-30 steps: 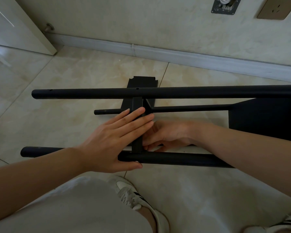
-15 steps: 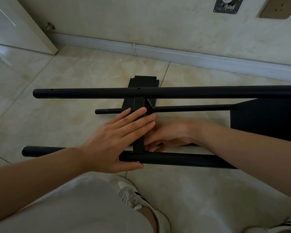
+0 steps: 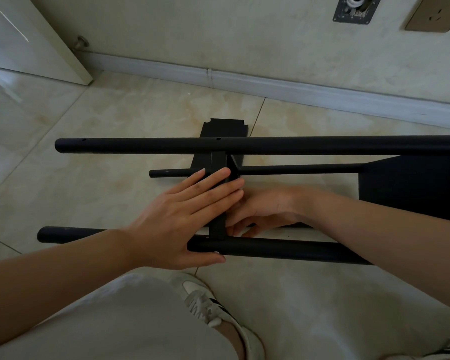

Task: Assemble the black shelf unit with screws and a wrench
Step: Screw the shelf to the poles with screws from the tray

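Looking like a room in a home: glossy beige marbled floor tiles (image 3: 63,131) meeting a pale skirting board (image 3: 270,84), a brass-coloured wall socket (image 3: 430,14), a white door (image 3: 24,42) standing open with a doorstop (image 3: 81,43).

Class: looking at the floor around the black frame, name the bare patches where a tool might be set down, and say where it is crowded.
Bare floor tile lies between the far tube and the baseboard; more lies right of the shoe, below the near tube. Crowded: the shelf panel, where the left hand and right hand meet.
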